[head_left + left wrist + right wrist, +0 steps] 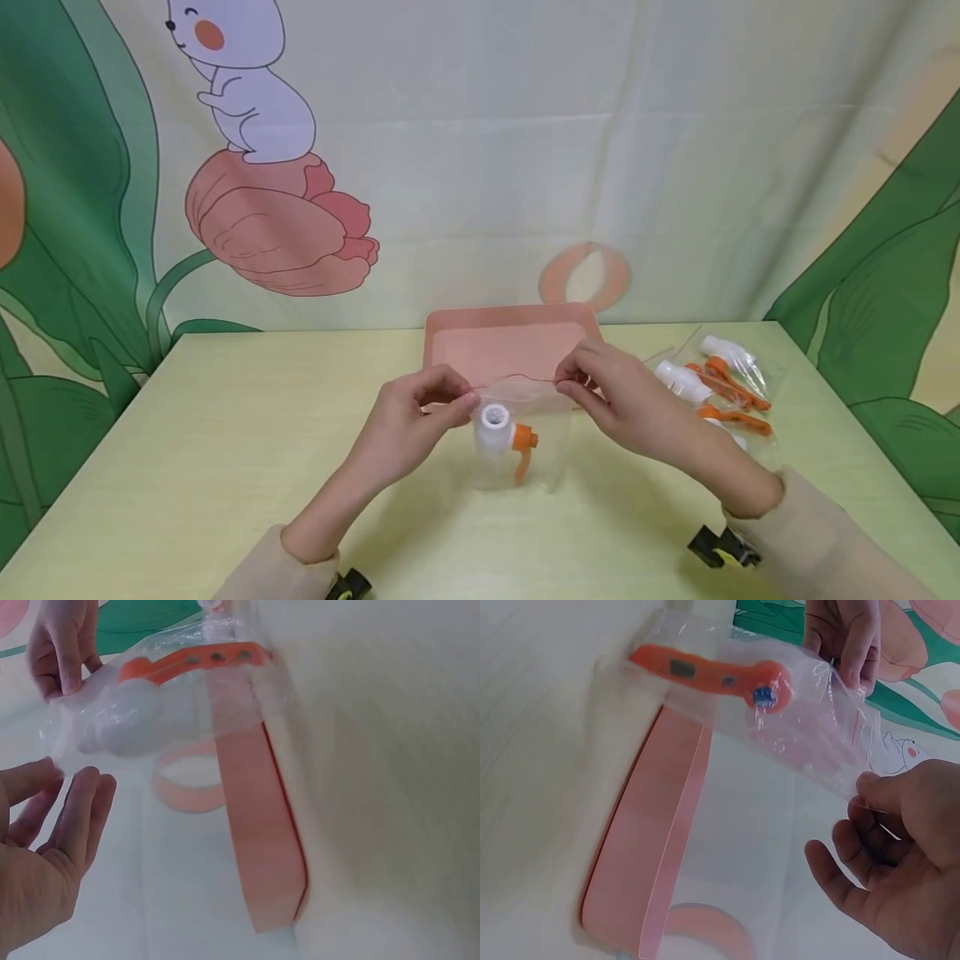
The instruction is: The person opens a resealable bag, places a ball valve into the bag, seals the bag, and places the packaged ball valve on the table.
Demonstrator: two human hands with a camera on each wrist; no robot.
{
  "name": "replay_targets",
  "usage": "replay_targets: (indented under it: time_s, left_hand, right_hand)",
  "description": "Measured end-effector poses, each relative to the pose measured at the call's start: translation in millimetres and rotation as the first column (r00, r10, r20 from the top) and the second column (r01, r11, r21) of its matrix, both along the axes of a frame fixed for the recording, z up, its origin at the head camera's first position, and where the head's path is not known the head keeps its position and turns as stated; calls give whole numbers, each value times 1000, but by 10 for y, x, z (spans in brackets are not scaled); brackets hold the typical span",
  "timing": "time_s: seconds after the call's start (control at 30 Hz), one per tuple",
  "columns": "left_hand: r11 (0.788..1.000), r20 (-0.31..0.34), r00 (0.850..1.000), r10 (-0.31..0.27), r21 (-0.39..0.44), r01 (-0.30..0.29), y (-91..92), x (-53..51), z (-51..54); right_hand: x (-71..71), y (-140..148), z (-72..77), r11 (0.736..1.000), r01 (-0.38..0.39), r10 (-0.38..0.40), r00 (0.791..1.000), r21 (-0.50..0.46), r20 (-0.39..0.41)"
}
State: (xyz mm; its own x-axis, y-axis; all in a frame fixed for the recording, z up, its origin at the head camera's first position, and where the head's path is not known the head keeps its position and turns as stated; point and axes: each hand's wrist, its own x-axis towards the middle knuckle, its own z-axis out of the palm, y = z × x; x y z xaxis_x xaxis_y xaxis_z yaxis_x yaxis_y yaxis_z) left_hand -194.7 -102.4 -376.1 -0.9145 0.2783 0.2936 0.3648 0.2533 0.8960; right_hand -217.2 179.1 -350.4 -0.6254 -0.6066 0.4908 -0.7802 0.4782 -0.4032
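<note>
A clear zip bag (553, 454) with a red line along its top edge hangs upright between the hands, above the table. Inside sits a white plastic valve (492, 440) with an orange lever handle (697, 671); the round white opening faces up in the head view. My left hand (405, 429) pinches the bag's top left corner between thumb and fingers. At the top right corner, my right hand (633, 404) pinches the edge the same way. In the right wrist view, the remaining fingers (840, 881) of the right hand spread loosely away from the bag.
Behind the bag a pink tray (517, 317) stands at the table's back edge. To the right, beside my right forearm, lie several more bagged white valves (684, 379) with orange handles (738, 419). A printed curtain (465, 167) hangs behind the table (247, 433).
</note>
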Motion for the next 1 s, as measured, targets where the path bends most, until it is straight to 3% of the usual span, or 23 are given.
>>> replay_targets:
  time_s: [0.13,0.27,0.47,1.0]
  left_hand:
    - [997,-18,1000,8,-82,-10,-27,7,59]
    - [988,-44,999,9,-153,-16,-27,24,98]
    - [975,-106,994,-12,-221,-12,-13,24,122]
    - [955,-217,974,-59,-297,-8,-13,3,150]
  right_hand:
    - [21,-15,8,1000,9,-8,997,20,-75]
    - [27,-19,20,1000,6,-3,995,25,-99]
    - [40,-18,52,999,-7,11,996,46,-92]
    - [30,-75,152,981,25,-20,999,192,-30]
